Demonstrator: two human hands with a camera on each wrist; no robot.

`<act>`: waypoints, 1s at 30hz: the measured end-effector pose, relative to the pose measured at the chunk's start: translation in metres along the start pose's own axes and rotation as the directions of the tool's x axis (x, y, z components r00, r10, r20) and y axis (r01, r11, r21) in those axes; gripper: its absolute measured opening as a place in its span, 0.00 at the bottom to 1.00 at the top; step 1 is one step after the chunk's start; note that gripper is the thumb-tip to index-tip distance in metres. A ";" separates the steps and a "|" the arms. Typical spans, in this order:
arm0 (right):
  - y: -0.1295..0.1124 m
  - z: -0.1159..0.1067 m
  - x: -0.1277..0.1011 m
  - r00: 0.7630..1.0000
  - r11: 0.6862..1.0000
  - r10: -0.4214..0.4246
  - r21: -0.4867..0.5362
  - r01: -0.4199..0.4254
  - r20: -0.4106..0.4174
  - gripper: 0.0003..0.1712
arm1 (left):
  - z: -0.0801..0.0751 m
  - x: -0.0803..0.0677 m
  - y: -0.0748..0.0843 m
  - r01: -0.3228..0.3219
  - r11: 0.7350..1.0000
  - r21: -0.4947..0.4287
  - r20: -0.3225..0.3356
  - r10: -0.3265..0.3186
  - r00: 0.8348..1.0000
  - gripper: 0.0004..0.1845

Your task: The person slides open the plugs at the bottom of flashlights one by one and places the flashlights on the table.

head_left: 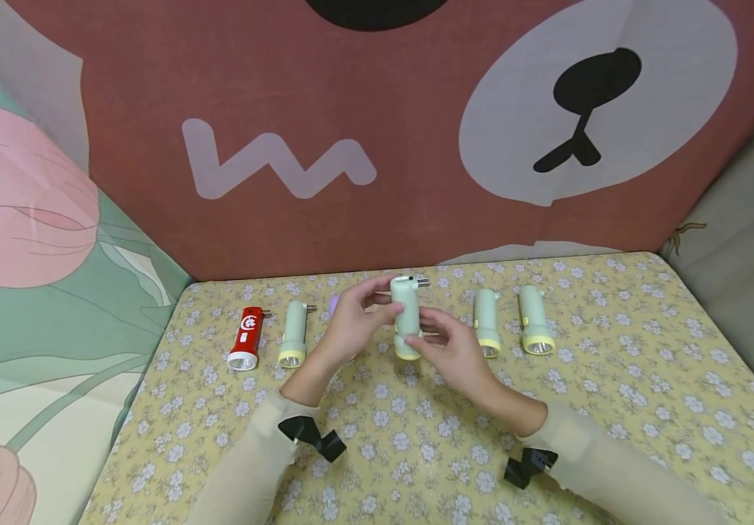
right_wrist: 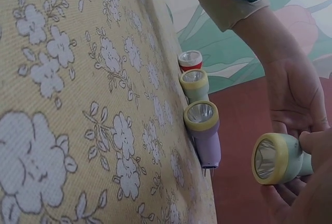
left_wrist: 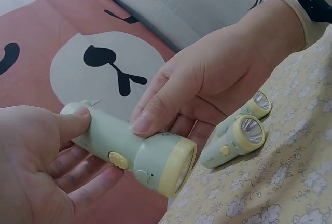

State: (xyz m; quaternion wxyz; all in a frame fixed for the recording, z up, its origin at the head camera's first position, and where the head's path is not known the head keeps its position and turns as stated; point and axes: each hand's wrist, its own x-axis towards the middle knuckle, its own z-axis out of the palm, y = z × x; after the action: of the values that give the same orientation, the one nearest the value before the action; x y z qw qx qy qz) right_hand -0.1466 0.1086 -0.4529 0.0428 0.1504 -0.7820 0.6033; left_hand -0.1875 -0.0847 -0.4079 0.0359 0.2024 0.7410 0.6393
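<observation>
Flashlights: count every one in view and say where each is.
6: red flashlight far left, green flashlight beside it, purple flashlight mostly hidden behind the left hand, held flashlight in both hands, two green flashlights right.

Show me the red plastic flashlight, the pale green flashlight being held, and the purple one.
red plastic flashlight (head_left: pixel 246 337), head view, mid body.
pale green flashlight being held (left_wrist: pixel 136 154), left wrist view, barrel near the switch.
purple flashlight (right_wrist: pixel 206 140), right wrist view, body below the yellow rim.

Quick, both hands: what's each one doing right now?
Left hand: holding the green flashlight by its rear end, thumb on top.
Right hand: gripping the same flashlight near its yellow-rimmed head.
</observation>
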 end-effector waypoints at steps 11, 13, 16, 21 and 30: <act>-0.002 -0.005 -0.004 0.990 0.987 -0.141 0.071 0.141 -0.008 0.35 | -0.004 0.005 0.012 0.045 0.998 -0.033 -0.047 -0.047 0.998 0.23; -0.002 -0.006 -0.005 0.986 0.984 -0.168 0.053 0.169 -0.009 0.37 | -0.004 0.007 0.014 0.051 0.997 -0.057 -0.059 -0.054 0.997 0.23; -0.003 -0.006 -0.006 0.976 0.975 -0.220 0.030 0.220 -0.002 0.41 | -0.004 0.009 0.017 0.052 0.996 -0.078 -0.068 -0.057 0.996 0.23; -0.003 -0.006 -0.007 0.958 0.958 -0.287 -0.006 0.287 0.013 0.46 | -0.003 0.010 0.018 0.055 0.993 -0.104 -0.087 -0.064 0.994 0.23; -0.007 -0.005 -0.006 0.954 0.954 -0.300 -0.020 0.299 -0.025 0.44 | 0.002 0.011 0.017 0.033 0.988 -0.151 -0.140 -0.054 0.989 0.25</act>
State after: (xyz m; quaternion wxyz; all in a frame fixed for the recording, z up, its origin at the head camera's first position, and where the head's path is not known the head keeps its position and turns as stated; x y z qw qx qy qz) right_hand -0.1392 0.1129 -0.4466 0.1459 0.2582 -0.7544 0.5856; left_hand -0.1925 -0.0774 -0.3899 0.0113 0.1361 0.6962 0.7047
